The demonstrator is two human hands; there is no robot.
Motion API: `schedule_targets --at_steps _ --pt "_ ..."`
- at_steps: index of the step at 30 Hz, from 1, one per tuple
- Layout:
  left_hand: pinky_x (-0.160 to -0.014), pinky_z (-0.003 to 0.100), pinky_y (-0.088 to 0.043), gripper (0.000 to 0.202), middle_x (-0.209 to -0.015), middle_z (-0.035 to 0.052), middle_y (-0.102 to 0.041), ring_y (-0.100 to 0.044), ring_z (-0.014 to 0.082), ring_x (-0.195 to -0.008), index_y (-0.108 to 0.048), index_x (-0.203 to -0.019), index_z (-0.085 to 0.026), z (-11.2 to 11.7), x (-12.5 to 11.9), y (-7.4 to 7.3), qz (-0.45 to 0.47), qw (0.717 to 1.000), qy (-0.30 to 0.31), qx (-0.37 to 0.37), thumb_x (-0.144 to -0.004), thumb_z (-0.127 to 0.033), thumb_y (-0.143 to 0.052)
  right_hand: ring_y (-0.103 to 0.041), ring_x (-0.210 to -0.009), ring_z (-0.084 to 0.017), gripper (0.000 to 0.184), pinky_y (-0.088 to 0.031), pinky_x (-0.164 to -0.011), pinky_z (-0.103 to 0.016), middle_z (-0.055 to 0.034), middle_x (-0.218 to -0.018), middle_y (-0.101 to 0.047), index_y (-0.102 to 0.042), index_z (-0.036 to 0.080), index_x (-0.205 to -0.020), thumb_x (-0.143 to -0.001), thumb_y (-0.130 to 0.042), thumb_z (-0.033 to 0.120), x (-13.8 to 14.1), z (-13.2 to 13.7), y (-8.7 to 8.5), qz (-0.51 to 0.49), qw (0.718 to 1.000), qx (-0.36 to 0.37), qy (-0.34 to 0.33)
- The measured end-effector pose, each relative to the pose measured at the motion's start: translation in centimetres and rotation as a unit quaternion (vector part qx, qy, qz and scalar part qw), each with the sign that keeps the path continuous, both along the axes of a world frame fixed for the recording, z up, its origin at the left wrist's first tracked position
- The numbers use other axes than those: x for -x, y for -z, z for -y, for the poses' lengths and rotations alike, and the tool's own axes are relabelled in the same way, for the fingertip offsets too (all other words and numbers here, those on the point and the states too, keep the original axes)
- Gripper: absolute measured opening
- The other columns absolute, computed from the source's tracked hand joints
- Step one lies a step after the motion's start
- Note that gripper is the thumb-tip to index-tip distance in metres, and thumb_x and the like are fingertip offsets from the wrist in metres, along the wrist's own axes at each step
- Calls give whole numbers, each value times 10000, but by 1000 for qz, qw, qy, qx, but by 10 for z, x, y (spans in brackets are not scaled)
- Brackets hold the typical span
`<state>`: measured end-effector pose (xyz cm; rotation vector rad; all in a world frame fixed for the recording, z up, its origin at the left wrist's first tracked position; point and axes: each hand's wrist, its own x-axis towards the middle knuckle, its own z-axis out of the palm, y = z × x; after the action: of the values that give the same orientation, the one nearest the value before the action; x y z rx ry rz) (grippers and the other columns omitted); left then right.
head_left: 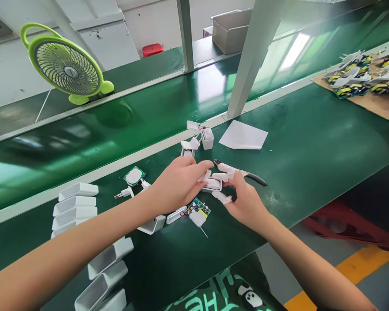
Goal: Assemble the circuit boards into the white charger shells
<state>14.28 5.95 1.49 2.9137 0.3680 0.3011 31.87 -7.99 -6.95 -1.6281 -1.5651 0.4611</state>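
A small white plastic housing [213, 185] with a pale insert is between my hands above the table. My right hand [248, 201], its fingertips wrapped in white tape, grips the housing's right end. From the left, my left hand [178, 181] closes its fingers at the other end; its fingertips are partly hidden. Cutting pliers [257, 179] with dark handles lie just behind my right hand. Below the housing is a green circuit board [199, 209] with a white pad and a wire. Two more housings with parts inside, one upright housing [207, 138] and one tilted housing [188, 149], stand beyond my hands.
Several white casings [78, 191] line the table's left side. Another circuit board [134, 176] and a plug piece [125, 192] lie near my left forearm. A white sheet [243, 136], a metal post [251, 65], a green fan [68, 69] and piled boards [353, 77] are farther off.
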Motion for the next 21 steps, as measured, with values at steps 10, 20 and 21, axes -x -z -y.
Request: schedule_targets --at_steps 10,20,21 --pt "-873 365 -481 211 -1295 139 -666 -631 213 -993 -608 -1159 -178 8 30 11 43 986 130 -95 -961 -128 -557 -723 -1009 -255 519 -627 -790 -381 -118 -1165 -708 -405 227 -1370 -876 -543 151 -1 -1 1 32 999 -7 -7" --pt "-974 354 -545 463 -1260 110 -660 -653 224 -1155 -444 -1325 -198 15 18 16 71 990 -12 120 -912 -207 -655 -721 -957 -264 550 -623 -728 -369 -130 -1144 -709 -386 228 -1382 -871 -568 139 -2 0 4 51 998 -24 -14" --pt "-954 335 -554 505 -1246 98 -667 -669 212 -1123 -421 -1340 -201 14 17 15 68 988 -21 139 -896 -198 -661 -721 -963 -268 549 -623 -722 -370 -136 -1155 -708 -385 227 -1380 -871 -571 138 -2 0 4 53 998 -26 -15"
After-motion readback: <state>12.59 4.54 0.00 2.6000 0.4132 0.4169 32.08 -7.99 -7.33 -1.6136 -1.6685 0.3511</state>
